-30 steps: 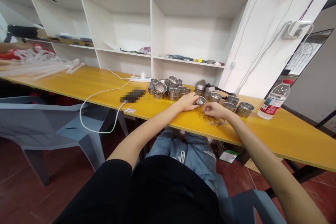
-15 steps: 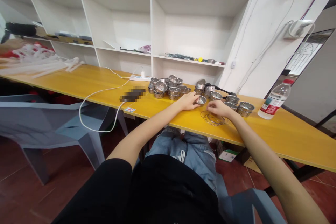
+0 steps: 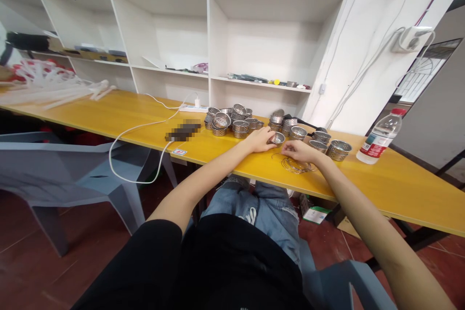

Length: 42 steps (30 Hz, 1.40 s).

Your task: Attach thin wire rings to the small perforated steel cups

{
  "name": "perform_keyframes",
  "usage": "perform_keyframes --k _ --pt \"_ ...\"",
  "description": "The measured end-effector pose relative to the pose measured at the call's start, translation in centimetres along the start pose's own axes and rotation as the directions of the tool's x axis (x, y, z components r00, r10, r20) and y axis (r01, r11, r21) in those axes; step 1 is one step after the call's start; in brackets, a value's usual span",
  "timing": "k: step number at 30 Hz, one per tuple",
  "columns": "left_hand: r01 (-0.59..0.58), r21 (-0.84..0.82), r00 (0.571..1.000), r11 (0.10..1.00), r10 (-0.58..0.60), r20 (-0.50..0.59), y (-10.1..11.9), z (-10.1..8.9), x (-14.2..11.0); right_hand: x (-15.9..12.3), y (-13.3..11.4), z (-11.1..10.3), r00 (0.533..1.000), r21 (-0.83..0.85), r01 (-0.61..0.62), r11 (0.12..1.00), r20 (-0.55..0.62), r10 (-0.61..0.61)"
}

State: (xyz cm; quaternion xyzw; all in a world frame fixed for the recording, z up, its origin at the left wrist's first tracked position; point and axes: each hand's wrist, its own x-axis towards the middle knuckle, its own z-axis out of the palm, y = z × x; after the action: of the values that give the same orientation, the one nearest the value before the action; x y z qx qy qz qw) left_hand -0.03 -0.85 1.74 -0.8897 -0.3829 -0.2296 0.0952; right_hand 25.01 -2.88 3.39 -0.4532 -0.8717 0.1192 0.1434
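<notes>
My left hand [image 3: 260,140] is closed on the near side of a small perforated metal cup [image 3: 278,139] resting on the yellow table. Just right of that cup, my right hand [image 3: 298,150] has its fingertips pinched together on a thin wire. The wire belongs to a loose coil [image 3: 296,166] lying under and in front of that hand, and a curved bit of it sticks out to the left. Exactly where the fingertips meet the wire is too small to make out.
Several more perforated cups [image 3: 241,129] stand in stacks behind my left hand, with others [image 3: 339,150] to the right. A water bottle [image 3: 380,136] stands further right. Left are a white cable [image 3: 125,131] and a pixelated dark object [image 3: 183,131]. White shelves [image 3: 209,34] rise behind.
My right hand has shifted slightly left, closer to the cup, and a bit of wire now reaches out left of the coil. The left hand and cup have stayed in place.
</notes>
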Motion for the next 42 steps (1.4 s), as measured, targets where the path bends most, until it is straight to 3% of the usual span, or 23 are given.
perform_keyframes --k 10,20,36,42 --pt "-0.006 0.007 1.000 1.000 0.006 0.011 0.1 -0.2 0.0 -0.1 -1.9 0.5 0.999 -0.295 -0.051 0.954 -0.003 0.052" --pt "-0.010 0.014 1.000 1.000 0.010 0.015 0.1 -0.2 0.1 -0.2 -1.1 0.5 1.000 -0.167 0.022 0.986 -0.008 -0.024" --pt "-0.006 0.002 1.000 1.000 0.006 0.019 0.1 -0.3 0.1 0.1 -1.1 0.5 0.998 -0.136 -0.035 0.990 -0.051 0.028" --pt "0.003 -0.026 1.000 1.000 -0.003 0.008 0.1 -0.3 0.0 0.4 -1.5 0.3 0.998 -0.187 -0.062 0.980 0.010 0.065"
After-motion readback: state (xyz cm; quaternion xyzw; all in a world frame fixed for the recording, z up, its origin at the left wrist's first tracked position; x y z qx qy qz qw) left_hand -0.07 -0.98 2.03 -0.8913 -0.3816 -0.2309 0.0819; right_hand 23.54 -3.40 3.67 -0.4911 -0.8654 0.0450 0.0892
